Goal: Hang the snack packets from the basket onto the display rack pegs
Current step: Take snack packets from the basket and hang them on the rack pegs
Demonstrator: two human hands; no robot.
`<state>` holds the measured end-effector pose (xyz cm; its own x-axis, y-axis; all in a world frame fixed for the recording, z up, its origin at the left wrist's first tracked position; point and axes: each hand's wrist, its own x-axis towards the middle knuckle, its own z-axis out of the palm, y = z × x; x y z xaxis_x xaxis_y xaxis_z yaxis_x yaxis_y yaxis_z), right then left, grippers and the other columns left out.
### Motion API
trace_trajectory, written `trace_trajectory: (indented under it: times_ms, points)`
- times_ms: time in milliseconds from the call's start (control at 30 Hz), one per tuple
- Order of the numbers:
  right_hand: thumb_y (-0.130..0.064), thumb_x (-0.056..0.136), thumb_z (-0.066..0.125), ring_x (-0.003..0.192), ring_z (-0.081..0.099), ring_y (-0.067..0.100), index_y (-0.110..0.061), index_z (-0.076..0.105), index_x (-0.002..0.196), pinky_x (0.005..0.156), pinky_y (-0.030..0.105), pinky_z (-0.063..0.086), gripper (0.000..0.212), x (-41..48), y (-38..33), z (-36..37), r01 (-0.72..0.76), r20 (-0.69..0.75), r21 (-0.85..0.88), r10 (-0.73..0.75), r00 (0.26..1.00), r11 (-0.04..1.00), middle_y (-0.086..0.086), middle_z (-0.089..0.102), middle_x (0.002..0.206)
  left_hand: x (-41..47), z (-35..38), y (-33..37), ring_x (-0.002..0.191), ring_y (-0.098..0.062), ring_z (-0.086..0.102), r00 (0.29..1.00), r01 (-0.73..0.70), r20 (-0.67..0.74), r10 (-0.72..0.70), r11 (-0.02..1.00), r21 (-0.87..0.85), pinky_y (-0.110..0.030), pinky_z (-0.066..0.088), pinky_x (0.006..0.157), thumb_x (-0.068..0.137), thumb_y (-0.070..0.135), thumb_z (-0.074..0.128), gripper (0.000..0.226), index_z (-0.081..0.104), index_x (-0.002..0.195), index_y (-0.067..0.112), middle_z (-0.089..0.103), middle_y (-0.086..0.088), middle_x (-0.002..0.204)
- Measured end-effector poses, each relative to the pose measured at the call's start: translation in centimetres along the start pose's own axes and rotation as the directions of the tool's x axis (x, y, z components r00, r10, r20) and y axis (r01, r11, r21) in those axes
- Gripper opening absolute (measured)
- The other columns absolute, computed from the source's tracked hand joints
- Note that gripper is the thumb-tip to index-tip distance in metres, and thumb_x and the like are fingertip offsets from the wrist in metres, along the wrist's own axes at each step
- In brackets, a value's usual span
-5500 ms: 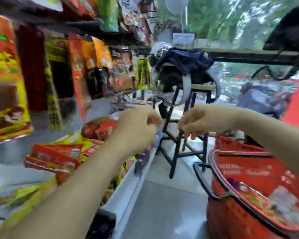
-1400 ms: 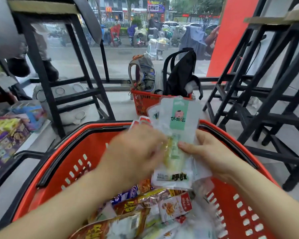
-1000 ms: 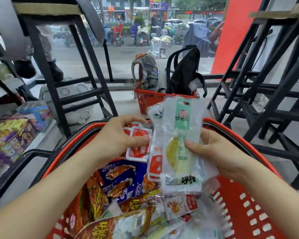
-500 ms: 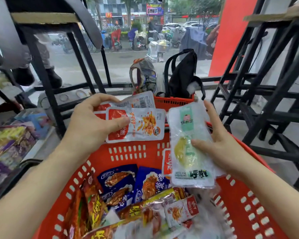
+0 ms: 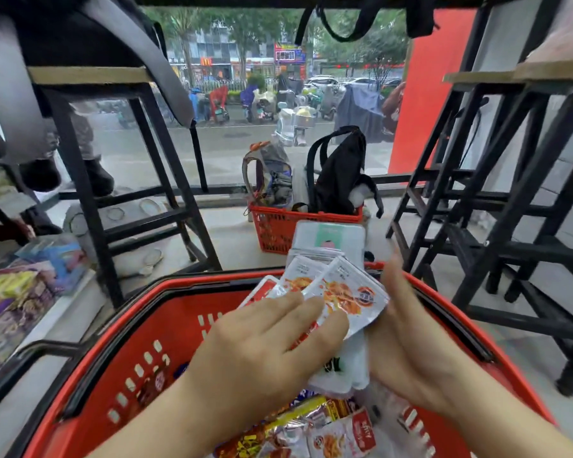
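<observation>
Gathering packets over the basket
Your left hand presses flat-fingered on the red-white packets; your right hand is too blurred to read. Align their tops.

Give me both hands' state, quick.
Left hand: open, fingers flat on the red-and-white packets.
Right hand: blurred against the clear packets; grip cannot be told.

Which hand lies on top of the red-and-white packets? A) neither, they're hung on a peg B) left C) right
B: the left hand lies with its fingers across the red-and-white packets, while the right hand sits at the stack's right edge, above the red basket.
</observation>
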<state>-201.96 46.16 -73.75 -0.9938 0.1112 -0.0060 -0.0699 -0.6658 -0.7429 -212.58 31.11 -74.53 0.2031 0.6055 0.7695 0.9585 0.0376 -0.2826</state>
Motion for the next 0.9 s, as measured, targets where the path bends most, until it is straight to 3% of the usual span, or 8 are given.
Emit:
trace_trajectory:
  times_ms: [133, 400, 500, 567, 633, 733, 800, 900]
  points:
    - [-0.034, 0.060, 0.087, 0.083, 0.070, 0.032, 0.001, 0.067, 0.116, 0.066, 0.040, 0.060, 0.069, 0.6, 1.2, 0.4, 0.014, -0.263, -0.042, -0.025, 0.964, 0.999, 0.019, 0.070, 0.099, 1.3, 0.0, 1.8, 0.097, -0.026, 0.070, 0.997, 0.054, -0.043, -0.058, 0.995, -0.078, -0.039, 0.056, 0.084, 0.102, 0.012, 0.035, 0.020, 0.054, 0.104, 0.010, 0.073, -0.009, 0.102]
    - [-0.020, 0.076, 0.069, 0.062, 0.065, 0.023, -0.003, 0.073, 0.080, 0.055, 0.028, 0.053, 0.018, 1.7, -0.6, 1.9, 0.026, -0.372, 0.007, -0.021, 0.928, 1.000, 0.011, 0.067, 0.076, 1.4, 1.1, 0.0, 0.111, -0.020, 0.064, 0.991, 0.100, 0.112, -0.077, 0.971, -0.216, -0.039, 0.050, 0.099, 0.098, 0.022, 0.054, 0.026, 0.075, 0.089, 0.010, 0.071, -0.007, 0.110]
    - [-0.015, 0.077, 0.070, 0.073, 0.066, 0.031, -0.002, 0.067, 0.096, 0.065, 0.036, 0.056, 0.023, 2.6, -3.7, 4.3, 0.123, -0.466, -0.188, -0.199, 0.862, 0.974, 0.019, 0.066, 0.086, 4.9, -2.2, -1.8, 0.125, -0.016, 0.053, 0.947, 0.209, 0.302, -0.110, 0.925, -0.316, -0.039, 0.038, 0.110, 0.082, 0.058, 0.063, 0.048, 0.071, 0.104, 0.016, 0.064, -0.002, 0.123]
    - [-0.014, 0.079, 0.070, 0.082, 0.068, 0.037, -0.003, 0.066, 0.103, 0.074, 0.044, 0.056, 0.027, 2.7, -6.4, 7.0, 0.125, -0.473, -0.259, -0.239, 0.848, 0.958, 0.023, 0.068, 0.095, 7.7, -5.8, -3.1, 0.131, -0.009, 0.046, 0.900, 0.410, 0.320, -0.297, 0.827, -0.384, -0.030, 0.036, 0.110, 0.081, 0.064, 0.060, 0.051, 0.065, 0.113, 0.025, 0.056, 0.008, 0.133]
    - [-0.017, 0.075, 0.073, 0.087, 0.069, 0.042, -0.004, 0.069, 0.101, 0.080, 0.052, 0.056, 0.030, 2.4, -9.3, 10.7, 0.069, -0.487, -0.312, -0.223, 0.844, 0.947, 0.025, 0.071, 0.098, 11.2, -10.1, -4.8, 0.124, 0.002, 0.048, 0.709, 0.699, 0.315, -0.632, 0.570, -0.431, -0.021, 0.043, 0.098, 0.082, 0.058, 0.062, 0.037, 0.060, 0.115, 0.043, 0.050, 0.024, 0.132]
    - [-0.020, 0.068, 0.075, 0.083, 0.072, 0.038, -0.008, 0.075, 0.088, 0.076, 0.047, 0.058, 0.023, 1.4, -14.8, 17.9, -0.030, -0.462, -0.407, -0.177, 0.869, 0.913, 0.020, 0.074, 0.090, 17.7, -16.3, -7.9, 0.104, 0.009, 0.056, 0.244, 0.847, 0.374, -0.895, 0.009, -0.531, -0.017, 0.050, 0.079, 0.072, 0.055, 0.074, 0.041, 0.057, 0.109, 0.055, 0.057, 0.026, 0.116]
    - [-0.019, 0.068, 0.074, 0.081, 0.074, 0.029, -0.008, 0.076, 0.087, 0.069, 0.034, 0.059, 0.022, 0.7, -19.1, 23.2, -0.070, -0.392, -0.489, -0.148, 0.908, 0.870, 0.013, 0.076, 0.087, 22.8, -21.2, -10.0, 0.098, 0.005, 0.060, 0.151, 0.801, 0.445, -0.882, -0.155, -0.579, -0.015, 0.051, 0.073, 0.071, 0.050, 0.076, 0.039, 0.060, 0.106, 0.052, 0.063, 0.018, 0.113]
    - [-0.023, 0.079, 0.073, 0.078, 0.073, 0.016, -0.016, 0.076, 0.091, 0.070, 0.022, 0.056, 0.014, -0.4, -26.5, 31.7, -0.109, -0.237, -0.628, -0.056, 0.970, 0.771, 0.001, 0.077, 0.085, 30.6, -29.5, -12.8, 0.095, -0.005, 0.066, 0.116, 0.789, 0.484, -0.867, -0.215, -0.575, -0.030, 0.054, 0.080, 0.066, 0.061, 0.076, 0.039, 0.057, 0.101, 0.059, 0.068, 0.010, 0.108]
